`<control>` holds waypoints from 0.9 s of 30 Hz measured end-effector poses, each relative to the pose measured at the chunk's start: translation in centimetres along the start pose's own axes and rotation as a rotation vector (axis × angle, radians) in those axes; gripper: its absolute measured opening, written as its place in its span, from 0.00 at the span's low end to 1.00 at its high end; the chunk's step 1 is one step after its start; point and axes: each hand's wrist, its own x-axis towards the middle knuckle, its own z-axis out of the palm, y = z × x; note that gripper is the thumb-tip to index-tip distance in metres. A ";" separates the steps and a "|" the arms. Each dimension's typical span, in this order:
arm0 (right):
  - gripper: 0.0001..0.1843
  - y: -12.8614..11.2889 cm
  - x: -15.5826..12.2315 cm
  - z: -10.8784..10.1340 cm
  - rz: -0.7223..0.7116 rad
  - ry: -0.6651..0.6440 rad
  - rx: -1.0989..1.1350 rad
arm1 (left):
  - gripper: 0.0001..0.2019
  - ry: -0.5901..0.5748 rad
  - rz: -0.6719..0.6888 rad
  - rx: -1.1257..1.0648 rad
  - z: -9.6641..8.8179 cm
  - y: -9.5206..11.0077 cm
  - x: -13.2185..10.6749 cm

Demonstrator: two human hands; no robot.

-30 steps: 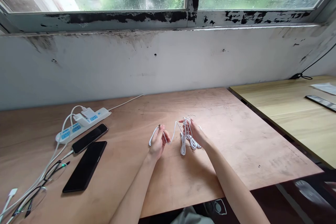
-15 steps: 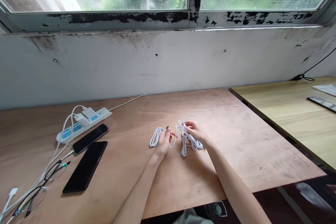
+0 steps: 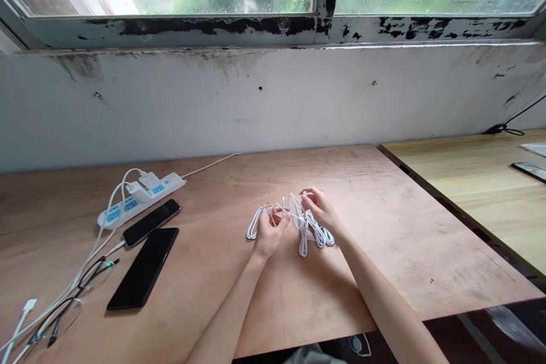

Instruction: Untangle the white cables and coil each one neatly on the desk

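Between my two hands a white USB cable (image 3: 294, 205) hangs in loose loops above the table. My left hand (image 3: 269, 232) is closed on its USB plug end, the metal tip pointing up from the fingers. My right hand (image 3: 318, 207) pinches the other end of the cable, a small white connector at the fingertips. Just left of my left hand lies a coiled white cable (image 3: 252, 226), partly hidden by that hand. Under my right hand, several more coiled white cables (image 3: 319, 234) rest on the wood.
On the left, a white power strip (image 3: 140, 202) holds two chargers. Two black phones (image 3: 143, 270) lie in front of it, with eyeglasses (image 3: 91, 273) and white charging cords nearby. A lighter table (image 3: 469, 182) adjoins at right; the wall (image 3: 239, 102) stands behind.
My left hand has turned so the plug shows more clearly, and the cable between my hands has gathered into looser loops. My right hand has risen slightly. The view has shifted a little left.
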 end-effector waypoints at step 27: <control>0.16 0.1 0.3 -7.2 0.074 0.526 0.538 | 0.29 0.100 -0.146 -0.337 -4.1 2.2 1.8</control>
